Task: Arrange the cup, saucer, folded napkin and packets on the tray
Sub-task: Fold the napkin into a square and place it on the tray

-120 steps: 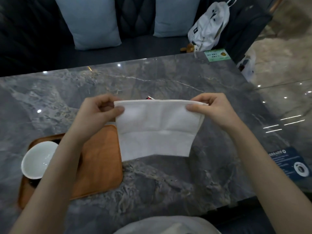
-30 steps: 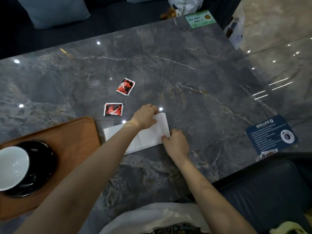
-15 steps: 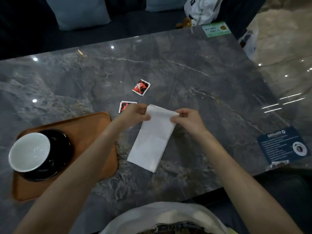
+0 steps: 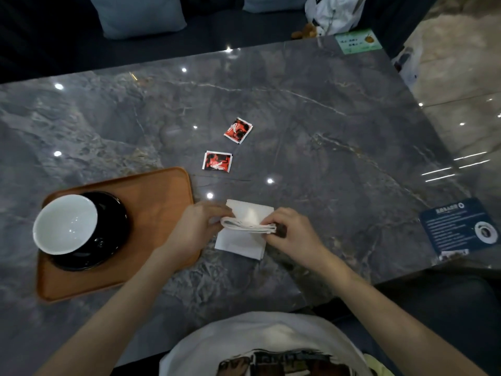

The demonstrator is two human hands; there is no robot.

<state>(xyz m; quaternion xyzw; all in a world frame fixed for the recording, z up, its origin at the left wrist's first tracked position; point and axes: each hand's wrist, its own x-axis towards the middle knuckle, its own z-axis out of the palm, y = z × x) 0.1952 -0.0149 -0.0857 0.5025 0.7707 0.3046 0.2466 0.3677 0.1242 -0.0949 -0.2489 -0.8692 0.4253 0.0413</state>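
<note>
A white napkin (image 4: 245, 229) lies on the grey marble table, bent over itself across the middle. My left hand (image 4: 202, 222) pinches the left end of that fold and my right hand (image 4: 288, 230) pinches the right end. Just left of the napkin sits the brown tray (image 4: 160, 202). On the tray's left part a white cup (image 4: 65, 223) stands on a black saucer (image 4: 111, 234). Two red packets lie on the table beyond the napkin, one nearer (image 4: 217, 161) and one farther (image 4: 238, 130).
A blue card (image 4: 458, 226) lies at the table's right edge and a green card (image 4: 357, 42) at the far right corner. Behind the table is a dark sofa with pale cushions (image 4: 141, 14) and a white bag (image 4: 333, 12).
The napkin, held up and hanging long half a second ago, now rests on the table, folded shorter, with both hands pressing its fold. The camera view has tilted slightly.
</note>
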